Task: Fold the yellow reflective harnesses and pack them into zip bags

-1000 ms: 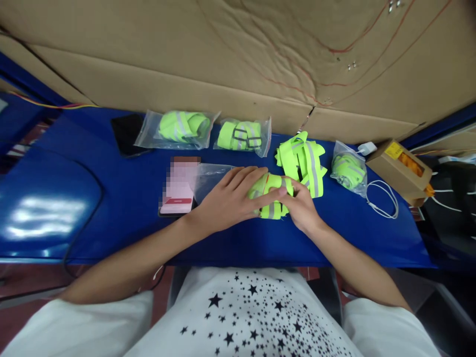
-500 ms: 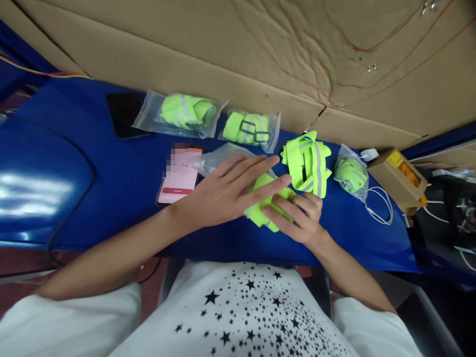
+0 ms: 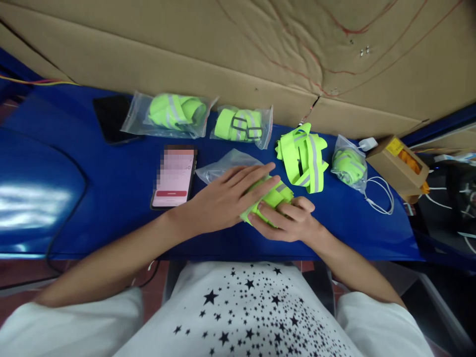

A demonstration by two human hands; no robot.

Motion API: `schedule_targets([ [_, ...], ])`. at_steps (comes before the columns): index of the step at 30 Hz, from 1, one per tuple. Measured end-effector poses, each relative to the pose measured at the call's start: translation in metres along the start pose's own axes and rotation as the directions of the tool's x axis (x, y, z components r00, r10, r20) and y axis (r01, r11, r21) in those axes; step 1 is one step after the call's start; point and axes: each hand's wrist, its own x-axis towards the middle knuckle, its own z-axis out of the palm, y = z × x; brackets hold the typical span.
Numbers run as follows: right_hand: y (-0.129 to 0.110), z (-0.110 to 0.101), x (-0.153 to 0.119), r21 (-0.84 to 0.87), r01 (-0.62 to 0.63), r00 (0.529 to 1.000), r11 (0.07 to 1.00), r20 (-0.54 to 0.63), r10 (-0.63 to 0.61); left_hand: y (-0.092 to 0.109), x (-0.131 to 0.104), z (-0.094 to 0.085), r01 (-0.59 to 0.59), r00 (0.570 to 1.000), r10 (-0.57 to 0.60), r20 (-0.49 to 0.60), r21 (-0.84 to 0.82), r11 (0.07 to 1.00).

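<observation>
A folded neon-yellow reflective strap (image 3: 277, 198) with a grey stripe lies between my hands, just above the blue table. My right hand (image 3: 288, 218) grips it from the near right side with curled fingers. A clear plastic bag (image 3: 232, 161) sticks out beyond my left hand (image 3: 226, 198), and its edge shows around the strap's left end. My left hand lies across bag and strap with long, nearly straight fingers, holding the bag from above; its thumb is hidden. How far the strap sits inside the bag is covered by the left hand.
Along the back lie bagged straps (image 3: 176, 111), another bagged strap (image 3: 238, 124), a loose strap bundle (image 3: 305, 158) and a small bagged strap (image 3: 348, 166). A lit phone (image 3: 173, 181), black tablet-like object (image 3: 111, 119), white cable (image 3: 383, 196) and cardboard box (image 3: 396, 168) surround them.
My right hand has shifted left and pushed the strap closer under my left hand. My left fingers are drawn nearer together. The whole view has shifted slightly.
</observation>
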Motion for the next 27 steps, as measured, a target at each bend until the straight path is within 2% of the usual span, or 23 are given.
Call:
schedule_targets([
  [3,-0.01,-0.009,0.005,-0.096,0.092,0.995,0.991,-0.039,-0.096,-0.004,-0.002,-0.009,0.034,0.992,-0.026,0.124,-0.065,0.997],
  [5,-0.019,-0.012,0.009,-0.196,0.17,0.98,0.966,-0.07,-0.187,-0.005,-0.003,-0.011,0.05,0.991,-0.041,0.127,-0.066,0.997],
  [7,-0.026,-0.012,0.012,-0.248,0.248,0.962,0.936,-0.05,-0.268,-0.007,-0.004,-0.008,0.041,0.994,-0.034,0.108,-0.06,0.997],
  [11,-0.03,-0.004,0.011,-0.154,0.326,0.945,0.933,0.045,-0.323,-0.012,-0.003,0.005,0.005,0.993,0.006,0.115,-0.094,0.996],
  [14,-0.032,0.001,0.01,-0.059,0.351,0.935,0.934,-0.021,-0.353,-0.014,-0.002,0.012,-0.007,0.995,0.018,0.098,-0.11,0.994],
  [17,-0.036,0.002,0.012,-0.033,0.299,0.928,0.954,-0.224,-0.299,-0.009,-0.001,0.015,-0.038,0.997,0.046,0.058,-0.138,0.99],
  [19,-0.039,0.001,0.016,-0.089,0.235,0.888,0.968,-0.386,-0.251,-0.005,0.0,0.017,-0.046,0.998,0.051,0.03,-0.151,0.987],
  [21,-0.041,0.001,0.02,-0.134,0.11,0.858,0.985,-0.488,-0.162,-0.002,0.0,0.018,-0.039,0.999,0.038,-0.007,-0.146,0.989],
  [24,-0.041,0.001,0.023,-0.113,-0.081,0.865,0.99,-0.502,0.013,-0.003,0.0,0.018,0.004,0.996,-0.013,-0.085,-0.102,0.995],
  [25,-0.041,0.0,0.023,-0.116,-0.089,0.878,0.989,-0.479,0.023,-0.003,0.0,0.017,0.02,0.994,-0.029,-0.104,-0.084,0.996],
  [27,-0.038,-0.002,0.02,-0.164,-0.006,0.905,0.986,-0.42,-0.064,-0.005,0.0,0.016,0.043,0.994,-0.048,-0.101,-0.049,0.998],
])
